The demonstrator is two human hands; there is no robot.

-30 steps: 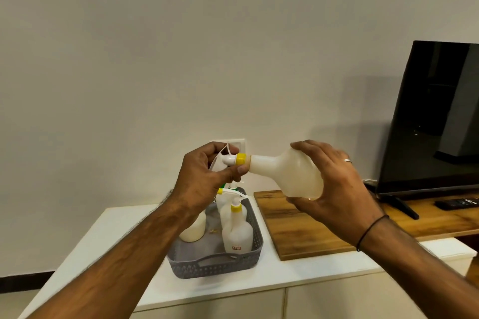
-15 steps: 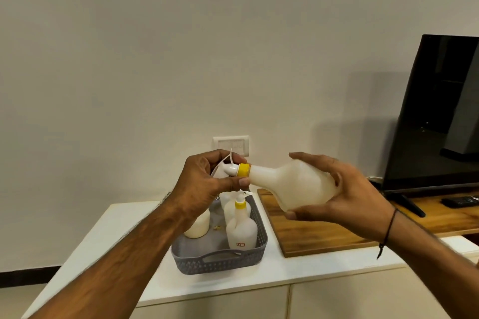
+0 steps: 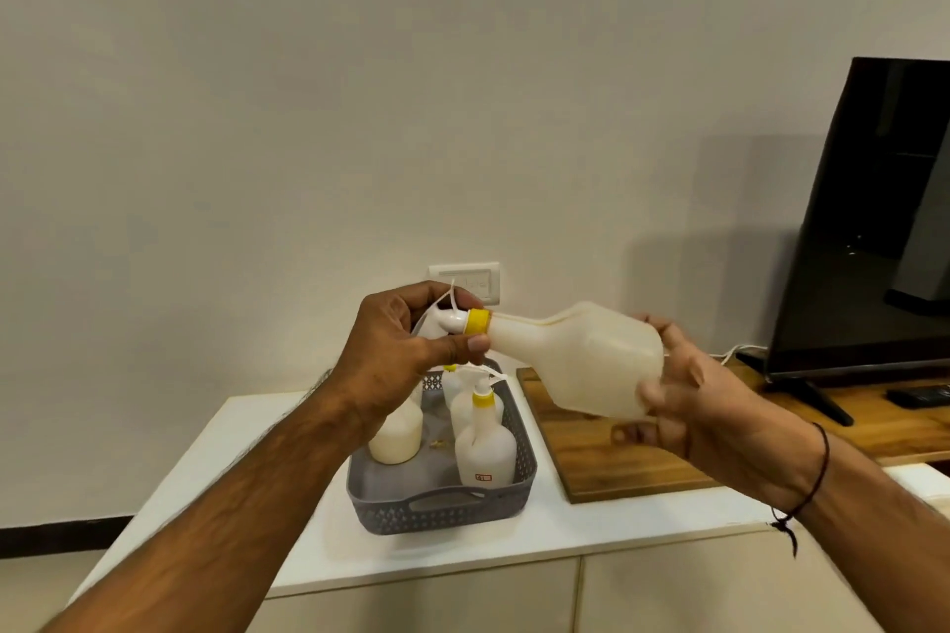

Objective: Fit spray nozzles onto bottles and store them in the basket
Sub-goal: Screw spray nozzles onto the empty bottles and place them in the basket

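Your left hand (image 3: 396, 365) is curled around the white spray nozzle (image 3: 448, 322), thumb and fingers pinching at its yellow collar (image 3: 478, 321), which sits at the neck of the white bottle (image 3: 576, 362). You hold that bottle nearly on its side in the air, neck pointing left, above the grey basket (image 3: 442, 504). Your right hand (image 3: 704, 406) grips the bottle's base, fingers wrapped round the wide end (a dark cord bracelet (image 3: 807, 493) hangs at that wrist). In the basket a nozzled bottle (image 3: 484, 447) stands upright at the right, another stands behind it, and a bottle without a visible top (image 3: 397, 437) stands at the left, partly hidden by your forearm. The basket rests on the white cabinet (image 3: 591, 524), just beside a wooden board (image 3: 591, 452).
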